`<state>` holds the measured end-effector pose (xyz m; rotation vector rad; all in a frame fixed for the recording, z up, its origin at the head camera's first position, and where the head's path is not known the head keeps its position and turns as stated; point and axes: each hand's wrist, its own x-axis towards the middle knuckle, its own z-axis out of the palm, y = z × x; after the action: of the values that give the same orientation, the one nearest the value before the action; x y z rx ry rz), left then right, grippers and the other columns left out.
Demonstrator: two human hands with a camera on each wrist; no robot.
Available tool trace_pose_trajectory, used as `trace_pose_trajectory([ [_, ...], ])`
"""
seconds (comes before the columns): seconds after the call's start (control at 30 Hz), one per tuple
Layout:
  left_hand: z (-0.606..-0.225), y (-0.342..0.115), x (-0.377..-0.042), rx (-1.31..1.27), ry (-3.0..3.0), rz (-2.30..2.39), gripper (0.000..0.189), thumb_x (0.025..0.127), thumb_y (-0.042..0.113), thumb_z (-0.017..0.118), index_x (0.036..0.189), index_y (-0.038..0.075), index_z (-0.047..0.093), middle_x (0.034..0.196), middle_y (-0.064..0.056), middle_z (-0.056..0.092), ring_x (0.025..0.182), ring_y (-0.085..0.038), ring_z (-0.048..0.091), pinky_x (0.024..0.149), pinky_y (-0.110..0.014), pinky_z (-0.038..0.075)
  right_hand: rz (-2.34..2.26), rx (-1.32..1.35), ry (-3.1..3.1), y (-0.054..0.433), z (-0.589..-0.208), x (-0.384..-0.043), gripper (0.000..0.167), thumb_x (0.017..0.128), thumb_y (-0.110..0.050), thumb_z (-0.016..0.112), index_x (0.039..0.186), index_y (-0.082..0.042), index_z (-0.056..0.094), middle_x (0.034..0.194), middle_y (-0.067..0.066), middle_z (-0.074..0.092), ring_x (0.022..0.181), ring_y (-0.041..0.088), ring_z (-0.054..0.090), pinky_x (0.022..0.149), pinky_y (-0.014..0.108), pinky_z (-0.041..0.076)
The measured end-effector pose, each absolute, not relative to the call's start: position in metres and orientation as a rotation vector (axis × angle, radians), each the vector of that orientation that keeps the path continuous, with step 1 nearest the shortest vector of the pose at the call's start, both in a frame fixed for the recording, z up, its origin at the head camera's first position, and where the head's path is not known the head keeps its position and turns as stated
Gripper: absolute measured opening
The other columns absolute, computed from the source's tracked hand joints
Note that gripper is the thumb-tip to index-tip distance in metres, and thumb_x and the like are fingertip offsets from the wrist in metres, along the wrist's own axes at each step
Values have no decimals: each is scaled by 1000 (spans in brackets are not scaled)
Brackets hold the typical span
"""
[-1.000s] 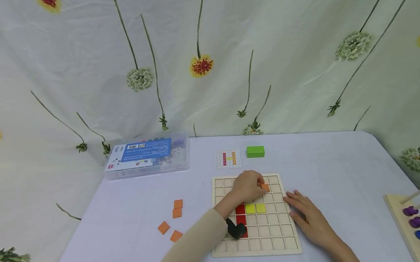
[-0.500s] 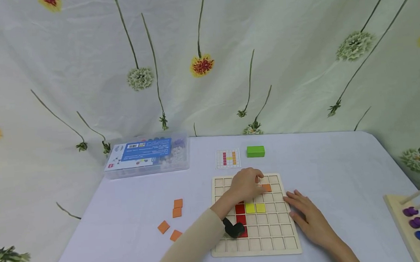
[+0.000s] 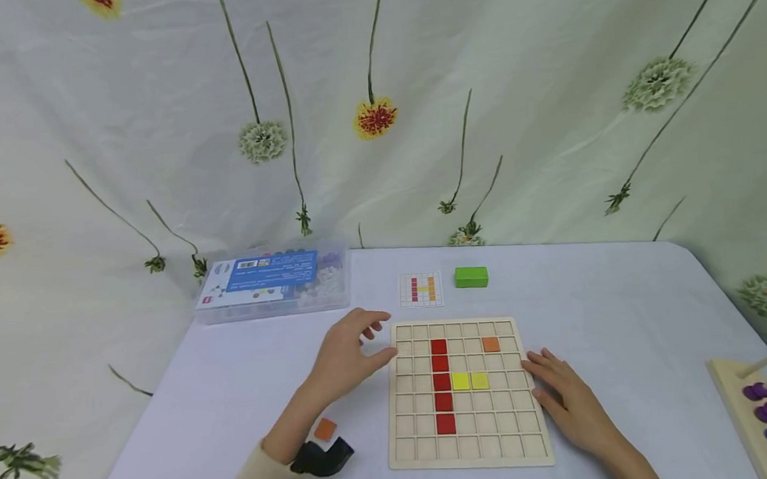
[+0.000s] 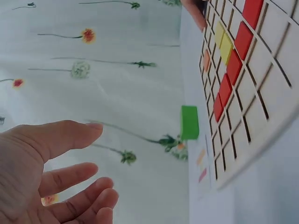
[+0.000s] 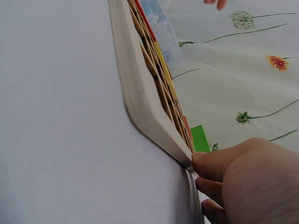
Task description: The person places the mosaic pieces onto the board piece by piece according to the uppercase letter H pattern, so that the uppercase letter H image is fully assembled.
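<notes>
A wooden grid board (image 3: 421,448) lies on the table. On it is a column of red tiles (image 3: 442,381), two yellow tiles (image 3: 470,381) beside the column's middle, and one orange tile (image 3: 491,345) at the upper right. My left hand (image 3: 348,355) hovers by the board's left edge, fingers loosely bent and thumb apart, holding nothing; the left wrist view shows the same bare hand (image 4: 56,172). With relaxed fingers, my right hand (image 3: 569,405) touches the board's right edge, thumb against its side in the right wrist view. A loose orange tile (image 3: 325,429) shows beside my left forearm.
Behind the board lie a small pattern card (image 3: 420,290) and a green block (image 3: 471,277). A clear plastic case (image 3: 273,280) with a blue label sits at the back left. A wooden peg rack (image 3: 735,400) with purple and blue beads stands at the right edge.
The left hand has let go of the orange tile in its board cell and moved left off the board, now covering other loose orange tiles. The right hand stays at the board's edge.
</notes>
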<state>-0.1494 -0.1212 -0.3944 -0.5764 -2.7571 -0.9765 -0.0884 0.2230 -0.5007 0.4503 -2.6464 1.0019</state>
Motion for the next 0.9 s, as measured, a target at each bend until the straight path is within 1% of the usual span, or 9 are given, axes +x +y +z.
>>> trace_pose_trajectory([
  [0.1, -396, -155, -135, -505, -2724, -929, 53, 74, 17, 85, 122, 10, 65, 100, -1, 64, 84, -13, 58, 71, -32, 53, 997, 455, -2640, 224, -501, -88, 41, 89, -7, 66, 130, -8, 61, 137, 18, 57, 134, 42, 40, 110, 2, 1],
  [0.23, -405, -196, -119, -409, -2735, -923, 61, 73, 14, 85, 128, 10, 60, 107, -4, 62, 87, -16, 57, 73, -33, 53, 1002, 455, -2643, 225, -501, -88, 41, 90, -8, 66, 131, -7, 61, 138, 18, 56, 142, 29, 36, 110, 3, 2],
  [0.3, -413, -212, -112, -353, -2767, -944, 66, 72, 15, 86, 131, 12, 57, 111, -5, 61, 90, -18, 57, 74, -32, 53, 1007, 451, -2653, 225, -501, -88, 41, 90, -8, 65, 131, -7, 60, 138, 18, 56, 142, 30, 36, 110, 3, 1],
  [0.37, -423, -224, -105, -302, -2795, -981, 70, 72, 16, 86, 134, 12, 55, 114, -7, 60, 93, -20, 56, 76, -31, 53, 1007, 446, -2663, 225, -501, -88, 41, 90, -7, 65, 130, -6, 60, 138, 18, 56, 139, 36, 37, 110, 2, 1],
  [0.47, -439, -237, -96, -238, -2820, -1001, 75, 70, 20, 88, 135, 12, 53, 115, -7, 59, 94, -16, 54, 76, -26, 52, 999, 444, -2666, 225, -501, -88, 41, 89, -7, 66, 130, -6, 61, 138, 18, 56, 136, 41, 39, 110, 2, 1],
  [0.6, -457, -248, -88, -213, -2797, -1011, 77, 68, 21, 89, 135, 10, 53, 115, -6, 59, 91, -10, 52, 75, -23, 51, 991, 456, -2648, 224, -500, -88, 41, 90, -7, 66, 130, -7, 61, 138, 18, 56, 138, 36, 39, 111, 3, 2],
  [0.77, -470, -255, -86, -223, -2791, -1016, 74, 66, 15, 89, 132, 10, 56, 111, -3, 58, 88, -8, 51, 74, -22, 49, 1001, 448, -2658, 224, -500, -88, 40, 90, -8, 65, 130, -6, 61, 138, 19, 56, 136, 40, 39, 110, 3, 1],
  [0.9, -475, -259, -87, -239, -2805, -1004, 73, 64, 14, 90, 129, 9, 58, 107, 0, 57, 88, -6, 50, 75, -22, 48, 1008, 439, -2673, 224, -500, -88, 40, 90, -8, 65, 130, -6, 60, 139, 19, 55, 135, 42, 38, 110, 2, 0],
])
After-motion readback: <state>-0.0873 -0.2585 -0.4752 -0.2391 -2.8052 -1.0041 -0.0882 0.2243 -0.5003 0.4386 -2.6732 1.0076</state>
